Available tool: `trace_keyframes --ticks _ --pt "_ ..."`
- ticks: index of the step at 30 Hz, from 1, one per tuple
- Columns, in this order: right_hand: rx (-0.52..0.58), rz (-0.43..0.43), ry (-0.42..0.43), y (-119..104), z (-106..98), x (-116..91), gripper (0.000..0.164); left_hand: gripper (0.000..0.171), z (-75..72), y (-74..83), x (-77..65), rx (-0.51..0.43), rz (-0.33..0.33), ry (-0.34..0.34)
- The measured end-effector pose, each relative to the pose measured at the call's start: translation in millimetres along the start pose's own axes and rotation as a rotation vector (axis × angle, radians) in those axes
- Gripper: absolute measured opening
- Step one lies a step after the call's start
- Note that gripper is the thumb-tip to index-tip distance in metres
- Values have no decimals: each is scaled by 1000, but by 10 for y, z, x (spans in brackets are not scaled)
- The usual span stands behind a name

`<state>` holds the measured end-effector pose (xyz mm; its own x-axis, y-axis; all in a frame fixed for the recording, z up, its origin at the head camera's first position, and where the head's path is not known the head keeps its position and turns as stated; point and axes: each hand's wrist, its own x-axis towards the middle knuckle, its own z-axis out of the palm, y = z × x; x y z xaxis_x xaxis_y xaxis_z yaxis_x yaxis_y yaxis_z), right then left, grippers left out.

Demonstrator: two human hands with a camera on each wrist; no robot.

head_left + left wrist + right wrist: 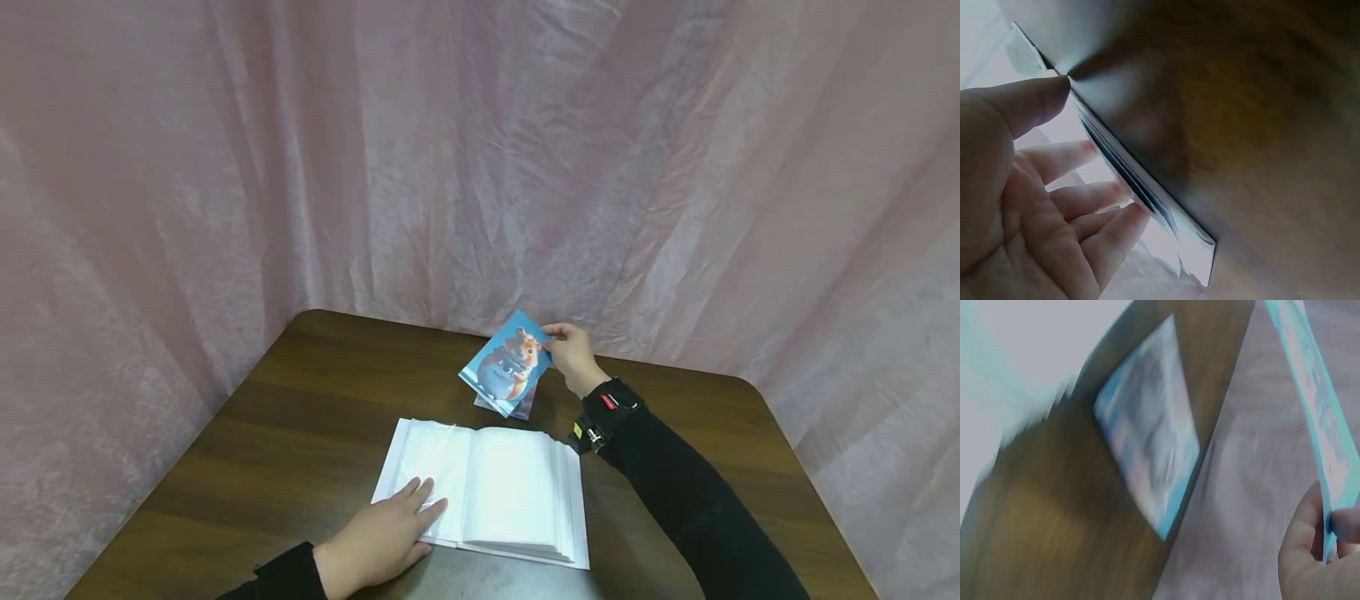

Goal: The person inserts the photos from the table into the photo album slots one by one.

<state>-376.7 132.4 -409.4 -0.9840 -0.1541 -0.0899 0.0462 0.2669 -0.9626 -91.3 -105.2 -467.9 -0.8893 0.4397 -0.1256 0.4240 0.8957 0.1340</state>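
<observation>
An open white photo album (pixel 513 492) lies on the table. My left hand (pixel 386 533) rests with spread fingers on the lower part of its left page; in the left wrist view the album's edge (pixel 1200 259) shows beside the fingers. My right hand (pixel 572 354) pinches a blue picture card (pixel 510 367) by its right edge. The card shows a cartoon hamster-like animal and is held above the table. From the right wrist view, thumb and fingers grip the card near one end (pixel 1313 381). Another picture card (pixel 1150 419) lies on the table below, mostly covered in the head view.
The brown wooden table (pixel 285 433) has rounded far corners. Pink curtains (pixel 480 167) hang behind it and along the sides, close to its far edge. A black wrist strap with a device (pixel 606 410) sits on my right wrist.
</observation>
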Motion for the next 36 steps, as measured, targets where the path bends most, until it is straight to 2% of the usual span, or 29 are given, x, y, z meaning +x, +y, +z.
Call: trace_keyframes --ticks 4,9,17,24,31,36 --pt "45 14 -27 -53 203 -33 30 55 5 23 23 5 10 8" --pt "43 5 -30 -56 338 -41 28 55 7 58 55 -4 16 15" --pt "60 5 0 77 415 -17 26 55 41 94 89 32 40 43" --pt "101 40 -16 149 514 -22 26 55 60 109 112 30 35 29" --pt "100 32 25 186 564 -16 26 55 46 115 130 25 39 21" --pt "83 56 42 281 565 17 25 54 25 124 127 23 46 4"
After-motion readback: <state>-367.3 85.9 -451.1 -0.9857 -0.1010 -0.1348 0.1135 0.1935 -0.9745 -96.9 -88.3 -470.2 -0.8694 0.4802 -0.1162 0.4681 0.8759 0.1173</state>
